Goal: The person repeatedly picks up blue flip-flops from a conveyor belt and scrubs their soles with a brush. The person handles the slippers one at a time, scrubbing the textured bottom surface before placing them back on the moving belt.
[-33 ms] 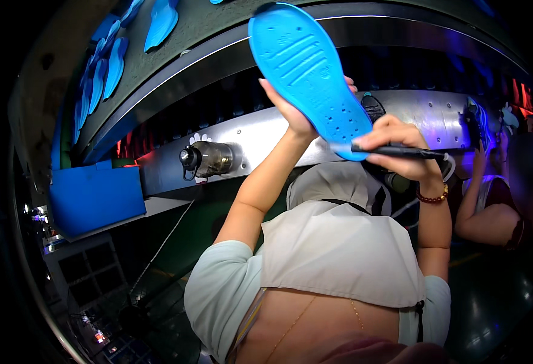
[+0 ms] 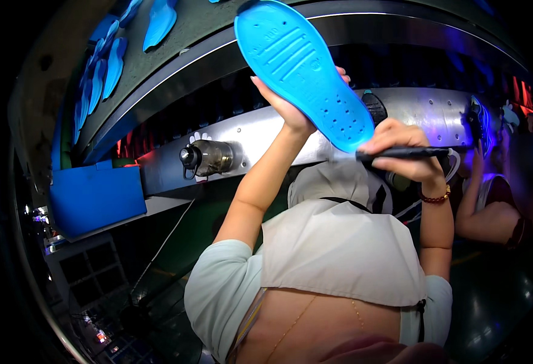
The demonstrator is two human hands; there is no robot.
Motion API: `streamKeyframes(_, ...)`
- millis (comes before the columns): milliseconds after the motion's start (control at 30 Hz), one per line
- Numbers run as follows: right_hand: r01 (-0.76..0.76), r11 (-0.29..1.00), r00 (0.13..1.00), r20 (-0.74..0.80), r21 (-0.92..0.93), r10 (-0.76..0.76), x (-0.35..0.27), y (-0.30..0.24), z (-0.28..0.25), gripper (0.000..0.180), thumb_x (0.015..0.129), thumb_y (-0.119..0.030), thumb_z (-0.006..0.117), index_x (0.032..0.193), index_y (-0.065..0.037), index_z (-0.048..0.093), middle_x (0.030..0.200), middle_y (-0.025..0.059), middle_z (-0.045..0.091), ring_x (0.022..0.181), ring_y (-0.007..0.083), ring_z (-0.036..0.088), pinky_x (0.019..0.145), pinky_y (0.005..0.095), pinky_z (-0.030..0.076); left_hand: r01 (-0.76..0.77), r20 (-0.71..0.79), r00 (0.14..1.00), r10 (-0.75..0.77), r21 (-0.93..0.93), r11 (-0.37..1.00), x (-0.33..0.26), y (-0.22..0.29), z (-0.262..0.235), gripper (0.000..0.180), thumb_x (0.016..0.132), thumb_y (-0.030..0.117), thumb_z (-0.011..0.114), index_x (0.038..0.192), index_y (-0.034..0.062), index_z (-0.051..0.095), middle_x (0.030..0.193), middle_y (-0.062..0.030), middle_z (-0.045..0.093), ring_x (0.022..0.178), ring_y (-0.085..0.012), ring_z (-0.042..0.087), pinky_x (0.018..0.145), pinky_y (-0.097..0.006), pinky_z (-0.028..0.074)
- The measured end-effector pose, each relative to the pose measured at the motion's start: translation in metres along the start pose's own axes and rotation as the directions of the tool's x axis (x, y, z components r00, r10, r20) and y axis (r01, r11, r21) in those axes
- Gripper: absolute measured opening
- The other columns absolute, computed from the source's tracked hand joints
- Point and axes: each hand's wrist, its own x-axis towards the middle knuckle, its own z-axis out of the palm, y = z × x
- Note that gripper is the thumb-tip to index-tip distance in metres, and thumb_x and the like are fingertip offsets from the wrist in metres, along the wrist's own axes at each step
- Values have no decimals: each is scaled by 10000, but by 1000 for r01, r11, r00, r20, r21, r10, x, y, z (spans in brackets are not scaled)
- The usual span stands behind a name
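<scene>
A blue shoe insole (image 2: 306, 73) is held up in front of me, its face with raised bars and small holes showing. My left hand (image 2: 294, 115) is closed round it from beneath, thumb along the left edge and fingertips at the right edge. In my right hand (image 2: 403, 148) is a black pen-shaped tool (image 2: 409, 153) with a pale cord at its back end, gripped between thumb and fingers. The tool's blurred tip lies close to the insole's near end; I cannot tell whether it touches. A dark, ridged object (image 2: 373, 106) lies on the metal ledge behind the insole.
A green conveyor belt (image 2: 203, 24) at the far side carries several blue insoles (image 2: 115, 64). On the metal ledge (image 2: 260, 136) lies a dark bottle (image 2: 212, 158). A blue box (image 2: 100, 197) stands at left. Another person's arm (image 2: 488, 209) is at the right.
The insole has shifted slightly left and away with my left hand. The tool's tip has gone from over the insole's near end to just by its edge.
</scene>
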Motion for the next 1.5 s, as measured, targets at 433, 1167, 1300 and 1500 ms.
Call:
streamKeyframes(433,-197,980,958,-219,-27,186,-12,9,3,219,689,41,626,904,2,635,865,88,621,799,149,579,707,242,452,-34,-38,998,41,165,986,9,10,-1,1059,629,816,-13,1215,21,368,996,-246,532,861,-339,560,759,-453,461)
streamKeyframes(1167,-342,927,935,-44,151,352,5,-14,-1,185,726,15,610,911,15,621,875,110,635,592,102,577,529,200,474,506,8,862,-507,62,860,-20,10,3,556,784,291,468,1236,-15,363,1116,-162,522,962,-238,550,862,-328,421)
streamKeyframes(1300,-35,999,955,294,-33,43,-1,-6,-13,206,700,18,639,904,1,626,913,117,636,803,191,622,731,263,484,680,-71,731,-679,172,713,-21,20,1,567,793,307,452,1248,-15,351,1110,-173,516,965,-244,544,855,-336,426)
streamKeyframes(1500,52,995,968,250,-83,-30,6,4,-24,211,708,22,618,918,-3,616,888,123,639,758,200,625,654,262,485,736,-190,607,-772,501,456,-12,21,25,581,787,407,495,1208,11,431,1052,-186,543,870,-213,580,753,-298,475)
